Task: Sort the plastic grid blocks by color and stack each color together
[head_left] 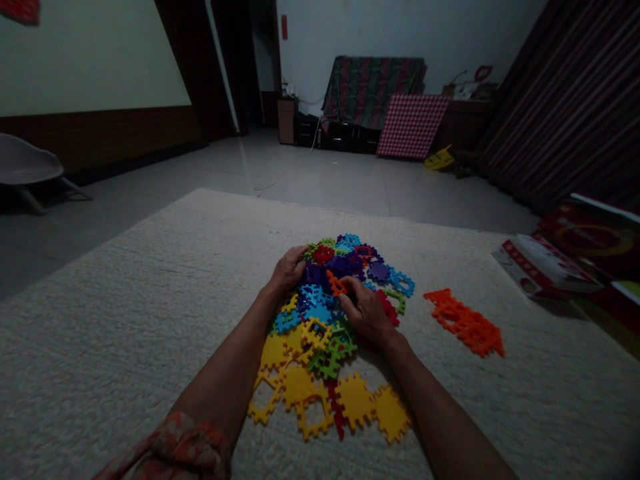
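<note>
A heap of flat, toothed plastic puzzle tiles (325, 313) in yellow, blue, purple, green and red lies on a pale rug (125, 320). My left hand (289, 269) rests curled on the heap's far left side, fingers bent over the purple and green tiles. My right hand (367, 310) sits on the heap's right side and pinches a small orange tile (335, 284) between thumb and fingers. A separate row of joined orange tiles (466, 323) lies on the rug to the right.
Printed cardboard boxes (545, 267) lie at the rug's right edge. Beyond the rug is grey floor, with a covered sofa (373, 90) and a checked board (411, 125) at the far wall. A pale chair (25, 163) stands at the left.
</note>
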Available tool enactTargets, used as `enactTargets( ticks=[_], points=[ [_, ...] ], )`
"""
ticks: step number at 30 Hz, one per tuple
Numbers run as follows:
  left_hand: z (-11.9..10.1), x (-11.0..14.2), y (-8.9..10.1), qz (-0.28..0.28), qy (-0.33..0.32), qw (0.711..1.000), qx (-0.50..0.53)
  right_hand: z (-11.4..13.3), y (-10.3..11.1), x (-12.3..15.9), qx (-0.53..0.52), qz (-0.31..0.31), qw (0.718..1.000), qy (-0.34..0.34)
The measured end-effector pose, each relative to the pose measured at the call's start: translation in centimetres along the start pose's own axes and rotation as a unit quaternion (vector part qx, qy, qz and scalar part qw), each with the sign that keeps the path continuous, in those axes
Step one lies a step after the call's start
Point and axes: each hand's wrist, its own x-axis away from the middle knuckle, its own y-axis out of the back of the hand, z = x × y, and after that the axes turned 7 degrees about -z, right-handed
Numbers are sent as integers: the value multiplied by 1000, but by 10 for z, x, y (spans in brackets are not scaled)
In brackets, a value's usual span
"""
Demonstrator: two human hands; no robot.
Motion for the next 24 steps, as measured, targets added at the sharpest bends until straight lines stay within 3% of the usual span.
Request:
enactTargets(
  ticks=[6, 9, 12, 16, 20, 24],
  points=[
    [9, -12, -8, 65, -81, 991, -84, 0, -1, 3, -9, -27, 999, 20],
    [14, -8, -3, 46, -92, 991, -90, 0, -1, 5, -23, -53, 998, 24],
    [14, -6, 4, 9, -61, 993, -98, 1, -2, 6, -41, -93, 994, 31],
    [1, -11, 6, -28, -69, 995, -69, 1, 5, 2, -25, -174, 983, 45],
    [-20, -12, -6, 62, -161, 983, -56, -22, 37, 1, 51, -255, 965, 25],
    [-34, -3, -22, 154, -161, 967, -125, -67, 90, 19, 176, -328, 926, -62]
  ],
)
